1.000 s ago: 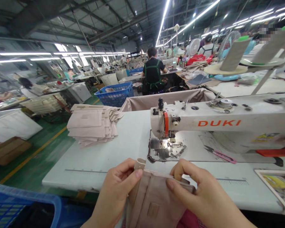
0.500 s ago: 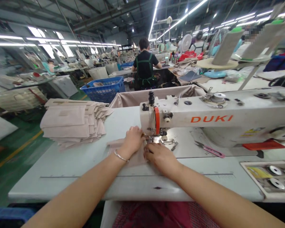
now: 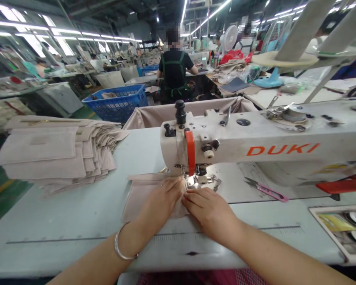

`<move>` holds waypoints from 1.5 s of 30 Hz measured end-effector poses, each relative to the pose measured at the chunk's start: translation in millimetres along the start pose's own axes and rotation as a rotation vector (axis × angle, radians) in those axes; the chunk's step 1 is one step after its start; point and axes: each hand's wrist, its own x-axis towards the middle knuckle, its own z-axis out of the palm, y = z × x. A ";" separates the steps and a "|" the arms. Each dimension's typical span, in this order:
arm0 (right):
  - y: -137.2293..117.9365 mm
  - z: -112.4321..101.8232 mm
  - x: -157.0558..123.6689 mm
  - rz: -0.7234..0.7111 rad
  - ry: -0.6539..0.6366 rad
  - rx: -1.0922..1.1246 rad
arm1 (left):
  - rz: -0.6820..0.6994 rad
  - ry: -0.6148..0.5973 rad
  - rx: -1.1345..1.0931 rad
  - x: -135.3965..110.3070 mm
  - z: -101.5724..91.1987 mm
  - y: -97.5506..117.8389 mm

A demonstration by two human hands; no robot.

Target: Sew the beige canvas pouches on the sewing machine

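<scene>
Cloth [image 3: 141,198], beige, lies flat on the pale table [image 3: 77,213], its right side at the needle area of the sewing machine [image 3: 237,138]. Left hand [image 3: 163,202] is palm down on the cloth, fingers stretched forward and close together, tips right beside the needle area. Left forearm slants in from lower left, bracelet [image 3: 118,243] around the wrist. Right hand [image 3: 212,208] is back up, just to the right, fingers slightly bent and pointing left, tips at the cloth's right edge; thumb mostly hidden. Right forearm slants in from lower right. Hands nearly meet, fingertips just apart or touching, can't tell. Neither hand is spread wide; can't tell whether either pinches the cloth or only presses it. Pile of beige pieces [image 3: 47,150] sits on the table's left. Pink-handled snips [image 3: 268,190] lie right of the right hand, open tray [image 3: 328,234] farther right.
</scene>
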 end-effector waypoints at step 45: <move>6.5 -55.0 -6.9 0.115 -0.191 0.128 | 0.044 -0.197 -0.189 -13.3 -20.9 -4.2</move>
